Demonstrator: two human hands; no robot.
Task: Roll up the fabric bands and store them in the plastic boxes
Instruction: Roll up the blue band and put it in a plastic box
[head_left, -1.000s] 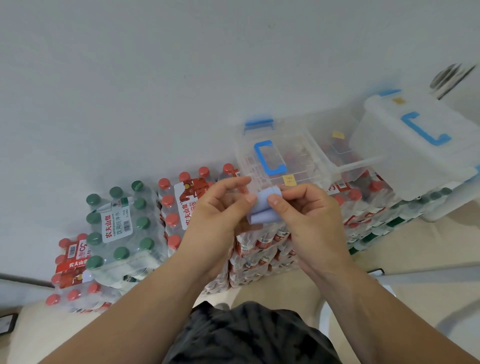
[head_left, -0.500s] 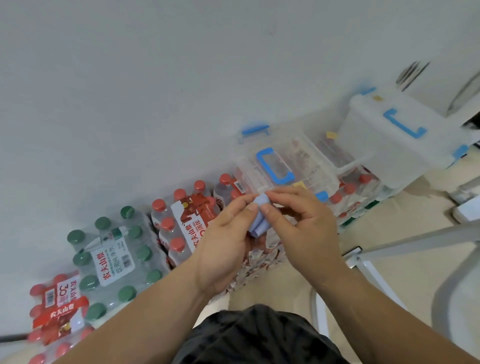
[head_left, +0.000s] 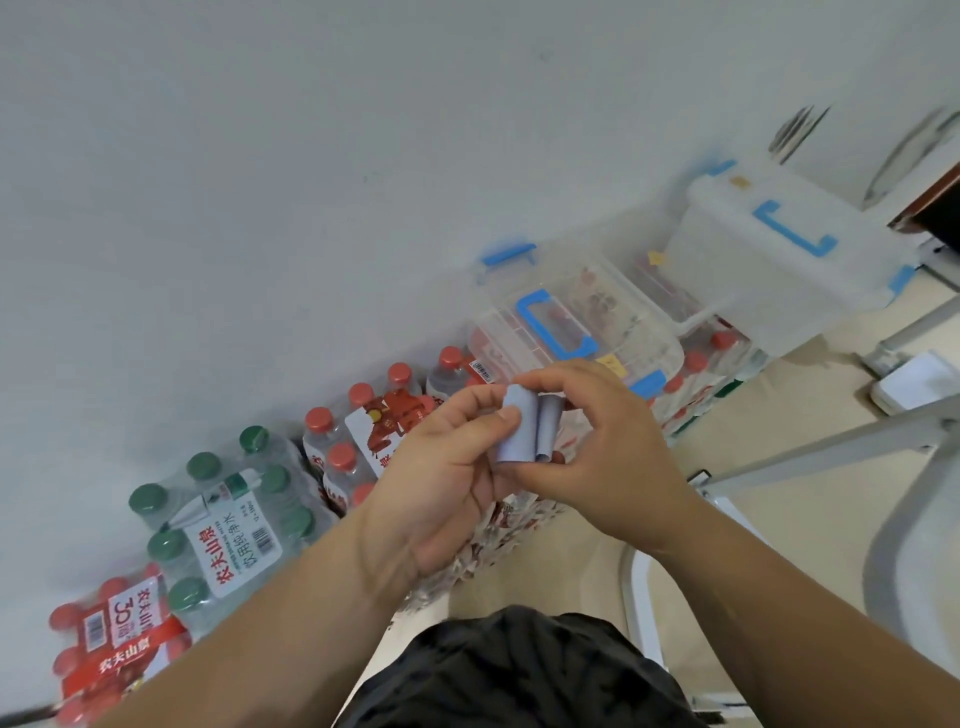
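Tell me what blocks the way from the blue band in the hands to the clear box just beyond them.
Its own lid. The blue band, pinched by the left hand and right hand, sits just in front of the clear box, but the box's lid with the blue handle looks shut. No object visible in the gap between.

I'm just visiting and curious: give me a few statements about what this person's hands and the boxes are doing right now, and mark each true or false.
1. Both hands hold the fabric band. True: the left hand and right hand pinch it together.
2. The band is bright red. False: it is pale blue-grey.
3. The nearest plastic box has its lid shut. True.
4. The box handles are green. False: they are blue.
5. The band lies inside a box. False: it is held in the air.
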